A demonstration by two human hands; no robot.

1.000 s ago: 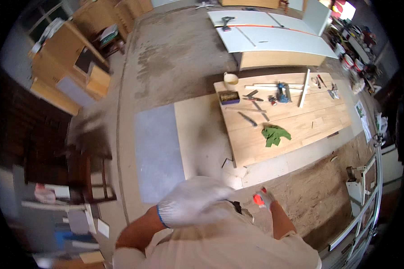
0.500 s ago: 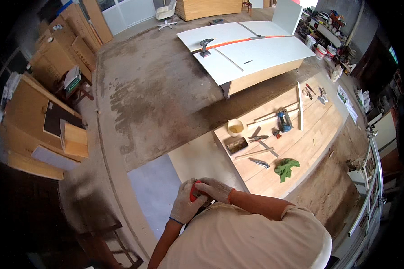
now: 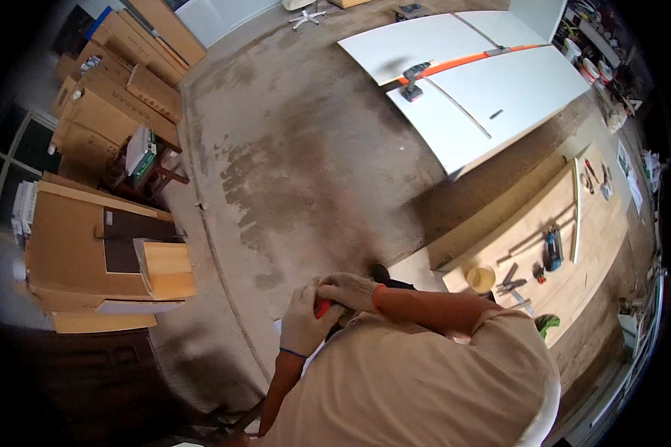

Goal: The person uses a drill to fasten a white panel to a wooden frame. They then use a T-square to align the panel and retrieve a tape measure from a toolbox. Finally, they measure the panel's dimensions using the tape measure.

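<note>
Both hands wear pale knit work gloves and meet in front of my body. My left hand (image 3: 303,324), with a dark blue cuff, is closed around a small red object (image 3: 322,308), mostly hidden by the gloves, so its kind does not show. My right hand (image 3: 349,290), orange at the cuff, closes over the same object from the other side. To the right, past my right forearm, is a wooden workbench panel (image 3: 578,287). On it are a yellowish cup (image 3: 480,279), a blue power tool (image 3: 552,248), pliers (image 3: 511,284) and a green cloth (image 3: 547,323).
A white-topped table (image 3: 499,82) carries a cordless drill (image 3: 412,82) and an orange strip. Cardboard boxes (image 3: 119,104) and leaning boards (image 3: 60,246) line the left side. A stool (image 3: 145,175) stands by the boxes, and a chair (image 3: 303,11) at the back.
My view and body have turned left, so the workbench and white table sit farther right. Both hands keep hold of the red object. A dark shoe now shows beyond them.
</note>
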